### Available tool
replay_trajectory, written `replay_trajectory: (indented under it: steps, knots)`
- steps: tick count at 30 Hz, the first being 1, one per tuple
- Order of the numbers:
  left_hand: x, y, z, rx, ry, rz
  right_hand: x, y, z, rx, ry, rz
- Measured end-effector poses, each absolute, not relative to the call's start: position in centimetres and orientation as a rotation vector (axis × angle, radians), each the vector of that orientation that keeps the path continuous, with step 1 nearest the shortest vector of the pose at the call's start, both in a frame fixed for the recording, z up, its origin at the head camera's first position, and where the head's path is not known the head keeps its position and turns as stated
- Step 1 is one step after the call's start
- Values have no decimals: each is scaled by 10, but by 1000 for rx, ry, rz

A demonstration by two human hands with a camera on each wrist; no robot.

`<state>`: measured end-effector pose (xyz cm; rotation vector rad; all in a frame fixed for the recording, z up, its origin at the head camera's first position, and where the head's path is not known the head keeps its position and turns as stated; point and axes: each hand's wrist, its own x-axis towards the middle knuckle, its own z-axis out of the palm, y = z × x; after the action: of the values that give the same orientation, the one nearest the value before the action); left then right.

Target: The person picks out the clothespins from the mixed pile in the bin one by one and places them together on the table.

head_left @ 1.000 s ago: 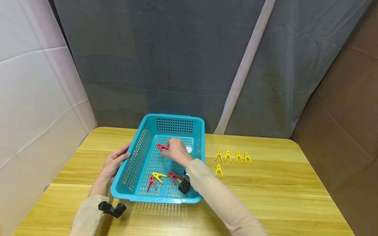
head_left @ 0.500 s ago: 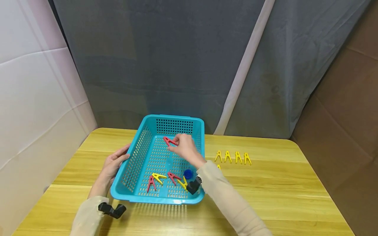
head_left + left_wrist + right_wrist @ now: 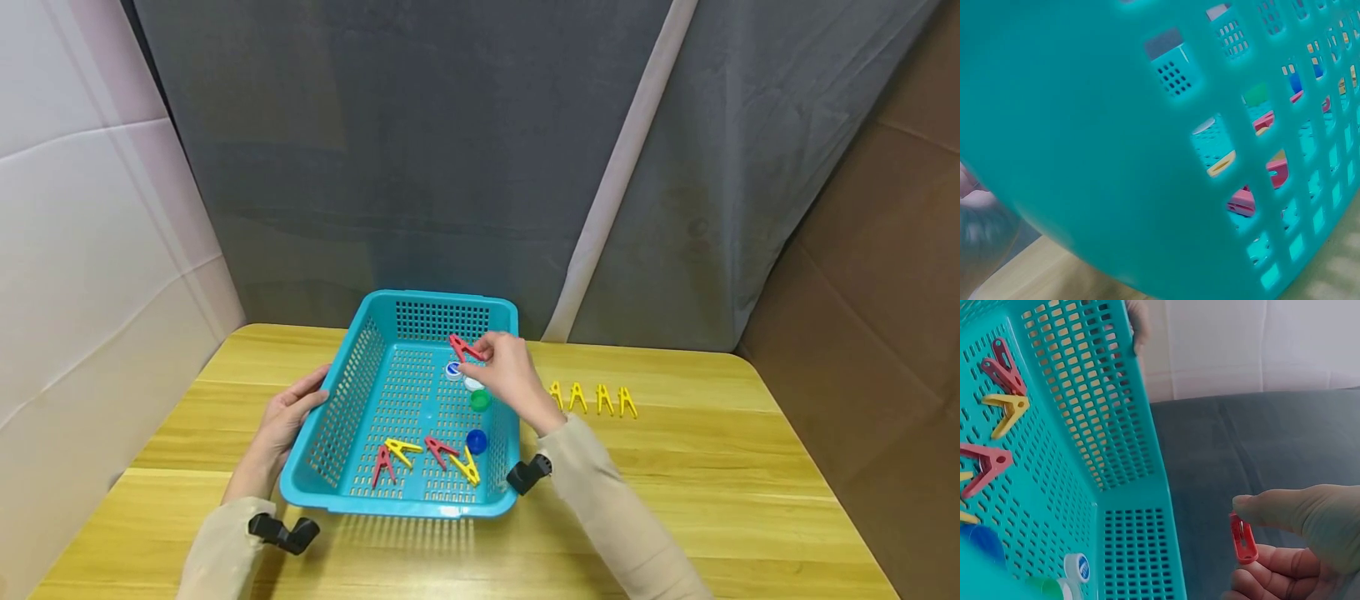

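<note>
My right hand (image 3: 517,379) pinches a red clothespin (image 3: 460,347) between thumb and fingers, above the far right part of the blue plastic basket (image 3: 360,503). In the right wrist view the red clothespin (image 3: 1245,545) shows edge-on. My left hand (image 3: 287,418) grips the left side of the basket, thumb at the rim. Inside the basket lie two red clothespins (image 3: 441,451) and two yellow clothespins (image 3: 467,467). Along its right side lie a dark blue bottle cap (image 3: 477,442), a green cap (image 3: 481,401) and white caps (image 3: 453,371), partly behind my right hand.
Several yellow clothespins (image 3: 605,400) stand in a row on the wooden table (image 3: 720,475), right of the basket; my right forearm covers part of that area. A grey curtain (image 3: 450,167) hangs behind the table, with a white wall (image 3: 97,250) at the left.
My right hand has carried the red clothespin rightward and slightly away across the basket, uncovering the caps and the yellow clothespin beneath. My left hand and the basket stay put.
</note>
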<state>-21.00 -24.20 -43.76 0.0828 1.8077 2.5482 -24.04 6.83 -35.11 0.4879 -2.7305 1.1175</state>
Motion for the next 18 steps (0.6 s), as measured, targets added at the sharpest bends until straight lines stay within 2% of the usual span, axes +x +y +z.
replay_trajectory:
  steps: [18]
  knots:
    - [-209, -241, -438, 101, 1827, 2555, -227, 136, -367, 207, -2689, 1198]
